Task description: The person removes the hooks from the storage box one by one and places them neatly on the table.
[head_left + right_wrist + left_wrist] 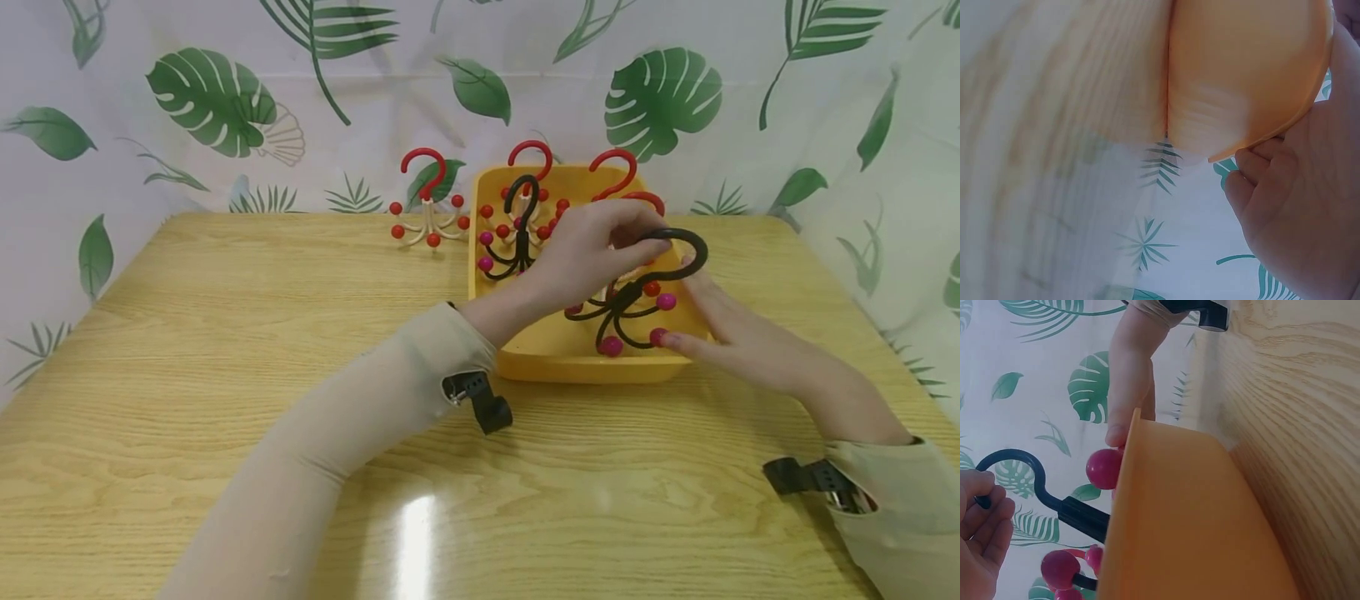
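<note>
- Nearest: two sleeves, left sleeve (330,442) and right sleeve (900,492), each with a black wrist device (491,408) at the cuff, over the wood-grain table (225,333). Bright glare streak (415,542) on the tabletop between the arms.
- Yellow bin (585,370): on the table, beyond the forearms, right of centre.
- Right hand (753,346): at the bin's right side, thumb spread away from the fingers. Right wrist view has fingers lightly bent against the rim; thumb tip reaches one magenta ball of the held piece. No firm grip visible.
- Held black hook piece (628,293): tilted, over the near right part of the bin, hook toward the right, magenta-tipped arms spread near the front rim.
- Left hand (592,246): reaches across the bin, thumb and fingers pinching the black hook. It blocks the head view of the bin's middle.
- Second black hook piece (522,242): upright in the bin's left part, just left of the left hand, in front of red-balled pieces.
- Red hooks (630,162) rise at the back of the bin; one is partly behind the left hand. Count below unclear, overlapped.
- Loose red hook piece (427,212): outside the bin, near its left back corner, standing on the table.
- Farthest: leaf-print backdrop (540,50) behind the table.
</note>
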Available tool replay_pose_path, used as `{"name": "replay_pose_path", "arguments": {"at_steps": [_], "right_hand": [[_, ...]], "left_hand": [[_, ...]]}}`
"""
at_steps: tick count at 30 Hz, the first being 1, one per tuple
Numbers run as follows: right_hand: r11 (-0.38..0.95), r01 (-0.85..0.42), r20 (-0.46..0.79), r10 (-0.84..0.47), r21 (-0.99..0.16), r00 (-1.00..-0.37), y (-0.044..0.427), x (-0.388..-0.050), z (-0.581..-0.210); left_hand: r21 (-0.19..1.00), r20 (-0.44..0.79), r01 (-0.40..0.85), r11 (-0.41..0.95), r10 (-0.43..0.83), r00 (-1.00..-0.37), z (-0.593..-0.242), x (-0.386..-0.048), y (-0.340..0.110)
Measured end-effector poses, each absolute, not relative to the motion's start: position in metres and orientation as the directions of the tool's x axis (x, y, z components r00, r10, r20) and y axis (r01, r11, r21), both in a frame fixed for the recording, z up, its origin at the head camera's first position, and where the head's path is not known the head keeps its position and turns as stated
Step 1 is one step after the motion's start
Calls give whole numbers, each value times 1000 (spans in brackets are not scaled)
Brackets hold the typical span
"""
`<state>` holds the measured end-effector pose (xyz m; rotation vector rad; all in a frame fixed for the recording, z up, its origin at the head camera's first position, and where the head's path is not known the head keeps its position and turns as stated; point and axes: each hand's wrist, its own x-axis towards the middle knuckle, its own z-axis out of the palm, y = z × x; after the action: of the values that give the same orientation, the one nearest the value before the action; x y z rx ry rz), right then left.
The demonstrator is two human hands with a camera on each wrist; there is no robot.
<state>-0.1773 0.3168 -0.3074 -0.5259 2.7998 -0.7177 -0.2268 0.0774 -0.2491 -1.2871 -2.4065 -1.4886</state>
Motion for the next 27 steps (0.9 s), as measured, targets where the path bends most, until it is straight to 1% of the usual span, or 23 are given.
{"name": "replay_pose_path", "arguments": {"at_steps": [4,10,14,17,21,23,27], "right_hand": [[851,-248,-155,-353,-464,-923,318,-177,-307],[849,-266,-138,-363,-457,-922,320,-178,-308],[846,-271,-136,-369,-460,-919,320,-179,-309],[845,-266,-140,-367,-463,-920,319,-180,-309],[845,-265,-140,-365,-465,-920,319,-179,-308],[846,-267,-140,-367,-462,-919,319,-179,-308],[848,-272,-145,-373,-455,-916,320,-180,-309]], "left_hand": [[719,442,663,208,599,-668,-245,-227,74],[745,445,638,196,566,-694,-236,-228,67],[741,472,649,173,554,-686,-228,-227,60],[707,529,690,154,533,-661,-225,-227,54],[698,584,707,111,484,-652,-225,-229,42],[701,601,708,86,463,-651,-224,-230,35],[719,600,690,81,430,-675,-220,-232,20]]}}
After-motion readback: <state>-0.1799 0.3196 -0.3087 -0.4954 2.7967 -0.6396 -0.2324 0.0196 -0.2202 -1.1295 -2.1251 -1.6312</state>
